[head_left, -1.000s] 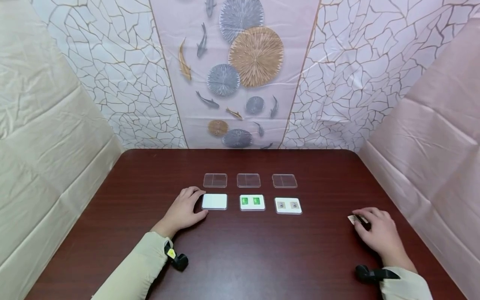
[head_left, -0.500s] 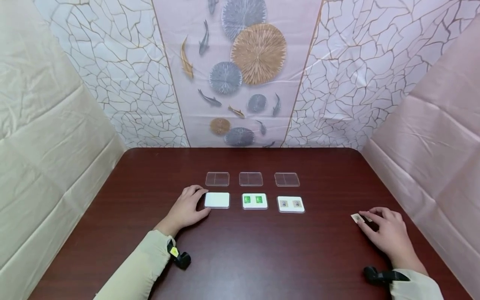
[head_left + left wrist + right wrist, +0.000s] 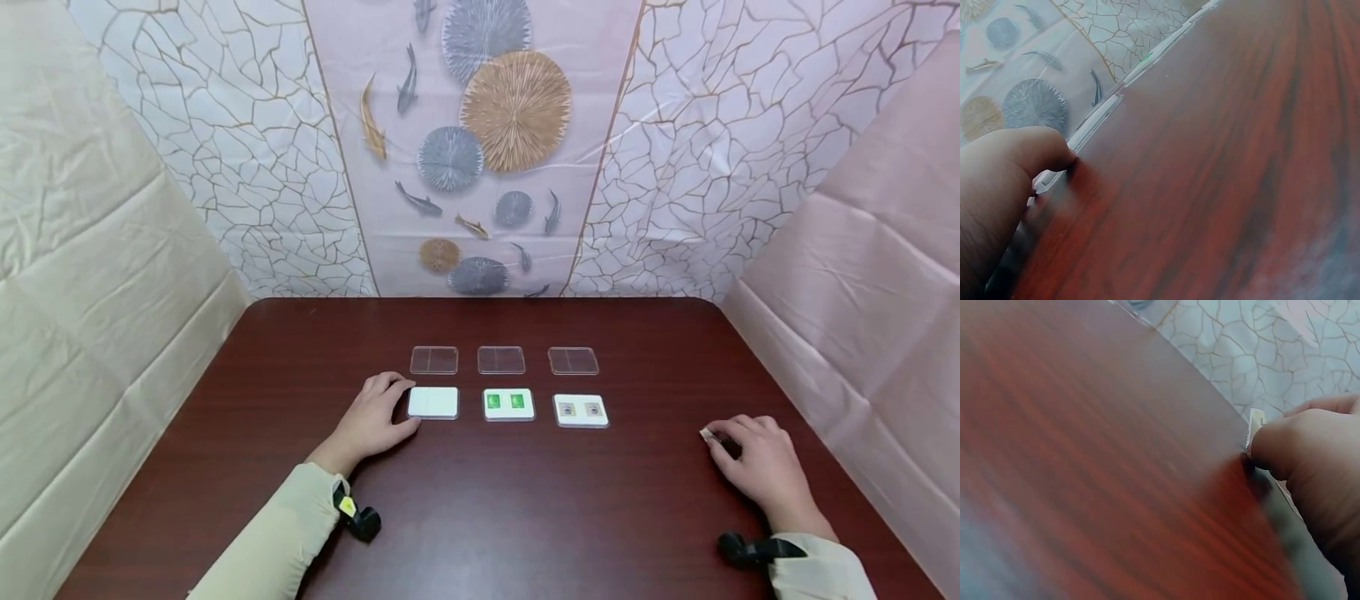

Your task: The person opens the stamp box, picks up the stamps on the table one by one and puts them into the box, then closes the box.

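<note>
At the left end of a shallow clear case with a plain white insert point(image 3: 432, 402), my left hand point(image 3: 367, 421) holds the near and far corners between thumb and fingers. In the left wrist view, the thumb point(image 3: 1047, 150) lies against the case's edge point(image 3: 1094, 125). Far to the right, my right hand point(image 3: 761, 471) pinches a small postage stamp point(image 3: 707, 434) close over the table. Its serrated edge stands out past the fingertips in the right wrist view, where the stamp point(image 3: 1255, 425) is tilted up. Most of the stamp is hidden by the fingers.
A case with two green stamps point(image 3: 508, 404) and a case with two brownish stamps point(image 3: 581, 411) continue the row rightward. Behind them lie three clear lids, left point(image 3: 434, 360), middle point(image 3: 502, 360) and right point(image 3: 573, 361). Fabric walls enclose the dark red table point(image 3: 540, 517).
The right hand has shifted right and then back left, and the stamp in its fingers now shows less of its face. The left hand stays at the white case.
</note>
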Action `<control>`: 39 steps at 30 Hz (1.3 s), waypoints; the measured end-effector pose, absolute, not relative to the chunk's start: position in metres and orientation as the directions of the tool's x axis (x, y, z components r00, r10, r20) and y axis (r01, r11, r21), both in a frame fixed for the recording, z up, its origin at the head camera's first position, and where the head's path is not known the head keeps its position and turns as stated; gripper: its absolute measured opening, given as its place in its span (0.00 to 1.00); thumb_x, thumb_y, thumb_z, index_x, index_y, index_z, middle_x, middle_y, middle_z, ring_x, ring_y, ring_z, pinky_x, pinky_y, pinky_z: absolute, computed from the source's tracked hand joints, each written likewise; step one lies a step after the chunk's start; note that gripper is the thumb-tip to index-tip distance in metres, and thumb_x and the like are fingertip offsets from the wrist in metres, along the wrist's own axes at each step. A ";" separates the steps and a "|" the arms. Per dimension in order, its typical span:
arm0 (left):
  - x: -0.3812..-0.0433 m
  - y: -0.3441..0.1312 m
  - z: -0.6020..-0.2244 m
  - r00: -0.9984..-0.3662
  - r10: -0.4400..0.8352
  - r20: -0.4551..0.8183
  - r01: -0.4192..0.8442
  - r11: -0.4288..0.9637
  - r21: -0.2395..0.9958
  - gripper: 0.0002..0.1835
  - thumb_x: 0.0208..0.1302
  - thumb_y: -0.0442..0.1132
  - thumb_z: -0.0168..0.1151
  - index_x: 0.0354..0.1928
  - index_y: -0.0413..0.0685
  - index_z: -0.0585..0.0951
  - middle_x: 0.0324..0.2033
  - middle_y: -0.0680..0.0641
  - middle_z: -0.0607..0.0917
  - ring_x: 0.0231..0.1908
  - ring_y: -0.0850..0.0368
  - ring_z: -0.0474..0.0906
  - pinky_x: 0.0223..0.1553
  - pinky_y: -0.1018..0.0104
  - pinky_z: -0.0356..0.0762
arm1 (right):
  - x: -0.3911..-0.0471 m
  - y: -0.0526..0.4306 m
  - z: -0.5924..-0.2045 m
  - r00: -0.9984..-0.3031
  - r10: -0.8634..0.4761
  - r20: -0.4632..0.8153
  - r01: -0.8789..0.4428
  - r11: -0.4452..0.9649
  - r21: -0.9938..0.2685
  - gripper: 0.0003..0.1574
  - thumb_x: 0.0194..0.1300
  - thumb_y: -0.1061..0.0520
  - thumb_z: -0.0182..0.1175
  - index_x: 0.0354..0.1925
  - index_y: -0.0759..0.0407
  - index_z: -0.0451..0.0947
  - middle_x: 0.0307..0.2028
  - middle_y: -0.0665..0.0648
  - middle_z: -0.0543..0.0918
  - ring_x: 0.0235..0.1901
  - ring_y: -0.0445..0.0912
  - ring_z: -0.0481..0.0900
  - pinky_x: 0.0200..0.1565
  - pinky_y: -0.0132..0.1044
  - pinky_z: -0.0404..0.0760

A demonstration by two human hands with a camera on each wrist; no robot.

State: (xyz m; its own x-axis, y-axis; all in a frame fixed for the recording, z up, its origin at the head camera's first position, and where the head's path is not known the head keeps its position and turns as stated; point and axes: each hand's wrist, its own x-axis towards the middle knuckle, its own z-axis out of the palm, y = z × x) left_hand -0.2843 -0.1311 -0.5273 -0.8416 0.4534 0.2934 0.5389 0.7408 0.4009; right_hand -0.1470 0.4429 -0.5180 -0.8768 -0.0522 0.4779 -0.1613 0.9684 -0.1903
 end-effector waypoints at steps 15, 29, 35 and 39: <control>-0.284 -0.133 -0.529 -0.846 0.448 0.290 0.532 0.749 0.396 0.32 0.58 0.51 0.69 0.63 0.44 0.78 0.58 0.41 0.74 0.62 0.40 0.67 0.62 0.44 0.68 | -0.159 0.412 -0.523 -0.833 0.141 0.535 -0.136 0.885 -0.445 0.18 0.52 0.64 0.76 0.42 0.55 0.84 0.31 0.53 0.85 0.33 0.35 0.72 0.36 0.29 0.69; -0.283 -0.134 -0.528 -0.844 0.449 0.292 0.534 0.747 0.395 0.32 0.58 0.50 0.69 0.63 0.44 0.78 0.58 0.41 0.74 0.61 0.39 0.67 0.62 0.44 0.68 | -0.205 0.326 -0.523 -0.747 0.250 0.616 -0.268 0.734 -0.624 0.17 0.58 0.67 0.71 0.47 0.58 0.83 0.32 0.58 0.83 0.31 0.44 0.75 0.35 0.28 0.69; -0.283 -0.132 -0.529 -0.844 0.454 0.285 0.535 0.746 0.396 0.32 0.58 0.50 0.69 0.63 0.44 0.78 0.58 0.42 0.74 0.61 0.39 0.67 0.62 0.44 0.68 | -0.220 0.273 -0.522 -0.701 0.229 0.675 -0.384 0.676 -0.629 0.09 0.62 0.66 0.69 0.41 0.58 0.85 0.31 0.55 0.86 0.31 0.36 0.78 0.36 0.25 0.74; -0.285 -0.130 -0.528 -0.844 0.452 0.289 0.535 0.745 0.399 0.31 0.58 0.50 0.69 0.63 0.44 0.78 0.58 0.42 0.74 0.61 0.40 0.67 0.62 0.44 0.68 | -0.227 0.235 -0.519 -0.695 0.162 0.700 -0.454 0.656 -0.603 0.08 0.62 0.65 0.70 0.40 0.57 0.85 0.32 0.54 0.87 0.32 0.38 0.80 0.35 0.34 0.77</control>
State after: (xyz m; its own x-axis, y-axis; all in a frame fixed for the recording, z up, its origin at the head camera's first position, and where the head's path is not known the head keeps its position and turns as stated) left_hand -0.2845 -0.1304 -0.5279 -0.8440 0.4520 0.2887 0.5352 0.7445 0.3991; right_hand -0.2266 0.2347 -0.5186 -0.6955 0.1623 0.7000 -0.4535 0.6565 -0.6028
